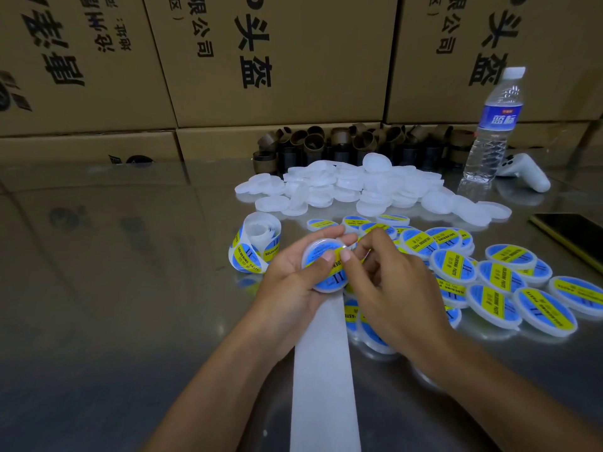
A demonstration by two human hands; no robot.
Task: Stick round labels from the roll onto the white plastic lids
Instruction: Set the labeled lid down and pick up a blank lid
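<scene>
My left hand (293, 275) grips a white plastic lid (318, 252) with a blue and yellow round label on its top, thumb lying across the label. My right hand (388, 282) meets it from the right, thumb pressing the label beside the left thumb. The label roll (256, 244) stands on the table to the left of my hands. A bare white backing strip (321, 370) runs from under the lid toward me. A heap of unlabelled white lids (359, 187) lies behind. Several labelled lids (489, 278) spread to the right.
A water bottle (496, 125) stands at the back right beside a white controller (525, 172). A dark phone (574, 234) lies at the right edge. Brown cardboard cores (342, 143) line the back, in front of stacked cardboard boxes (267, 60). The table (114, 272) is reflective metal.
</scene>
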